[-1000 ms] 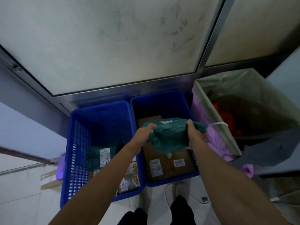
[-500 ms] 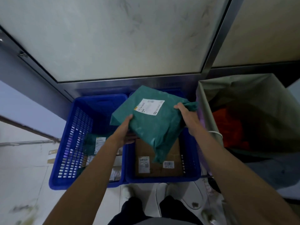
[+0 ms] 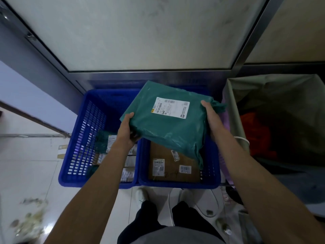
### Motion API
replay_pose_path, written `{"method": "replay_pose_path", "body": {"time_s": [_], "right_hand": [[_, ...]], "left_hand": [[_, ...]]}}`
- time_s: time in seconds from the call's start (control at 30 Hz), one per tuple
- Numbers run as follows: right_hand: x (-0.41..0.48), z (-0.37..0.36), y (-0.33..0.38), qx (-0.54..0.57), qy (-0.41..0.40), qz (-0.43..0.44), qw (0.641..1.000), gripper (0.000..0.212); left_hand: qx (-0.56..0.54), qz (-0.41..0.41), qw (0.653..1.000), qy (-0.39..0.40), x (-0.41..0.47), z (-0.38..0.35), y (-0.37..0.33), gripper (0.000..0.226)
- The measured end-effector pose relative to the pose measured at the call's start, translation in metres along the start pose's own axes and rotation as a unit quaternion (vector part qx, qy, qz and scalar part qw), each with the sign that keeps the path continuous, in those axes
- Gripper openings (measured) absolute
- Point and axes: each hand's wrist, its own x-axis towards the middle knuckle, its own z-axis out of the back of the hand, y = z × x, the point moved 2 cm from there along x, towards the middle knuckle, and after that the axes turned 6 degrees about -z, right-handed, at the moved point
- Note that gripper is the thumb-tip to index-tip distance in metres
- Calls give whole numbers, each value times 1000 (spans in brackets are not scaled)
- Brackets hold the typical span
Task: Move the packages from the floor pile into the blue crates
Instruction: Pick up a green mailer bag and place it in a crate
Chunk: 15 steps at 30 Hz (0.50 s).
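Got the green mailer (image 3: pixel 168 131) gripped at both edges, left hand (image 3: pixel 126 132) and right hand (image 3: pixel 210 118) curled round it above the right blue crate (image 3: pixel 179 184), so next I reckon it's lowering it onto the cardboard box (image 3: pixel 168 166) inside.

This is a parcel-sorting corner, the sort found in a courier depot or mailroom. The left crate (image 3: pixel 79 138) and right crate (image 3: pixel 175 184), both blue plastic, stand side by side on a pale tiled floor (image 3: pixel 31 164) against a metal-framed frosted panel (image 3: pixel 140 32). They hold labelled packets (image 3: pixel 111 141) and a cardboard box (image 3: pixel 168 166) with barcode stickers. A green mailer (image 3: pixel 167 129) carries a printed shipping label (image 3: pixel 170 107). A big open sack (image 3: pixel 263 95) stands just beside the right crate.
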Motion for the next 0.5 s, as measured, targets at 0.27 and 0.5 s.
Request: {"method": "replay_pose_path", "body": {"time_s": [0.27,0.5], "right_hand": [[12,15,-64,-37,-19,-79,996,30],[39,16,-96,-83,-22,-120,989,21]], "left_hand": [[41,59,997,26,13,58,63,33],[169,41,984,31,14,52,95,27]]}}
